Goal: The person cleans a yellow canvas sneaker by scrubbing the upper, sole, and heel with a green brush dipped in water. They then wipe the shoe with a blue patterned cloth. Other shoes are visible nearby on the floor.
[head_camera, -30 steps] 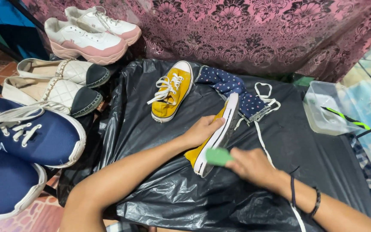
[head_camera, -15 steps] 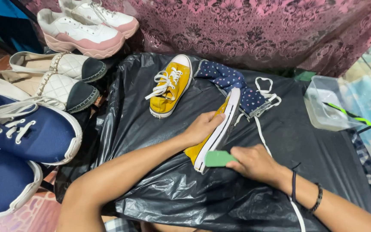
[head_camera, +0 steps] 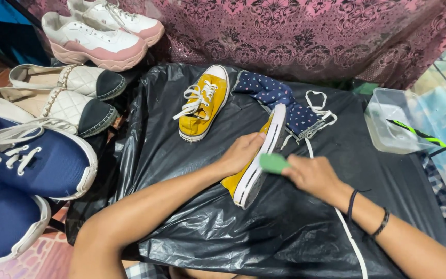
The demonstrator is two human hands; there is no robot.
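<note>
Black plastic sheet [head_camera: 285, 227] covers your desk, patterned maroon cloth [head_camera: 305, 31] hanging behind. A clear tub [head_camera: 388, 129] on the right holds a green-handled tool [head_camera: 414, 133]. Your left hand [head_camera: 241, 152] grips the yellow sneaker [head_camera: 254, 165] tipped on its side; your right hand [head_camera: 311, 175] pinches a green scrubber [head_camera: 273, 163] against its sole.

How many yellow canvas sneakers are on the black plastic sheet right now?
2. One laced yellow canvas sneaker lies alone near the sheet's far edge; the other yellow sneaker, on its side, is under the left hand. None seem hidden.
</note>
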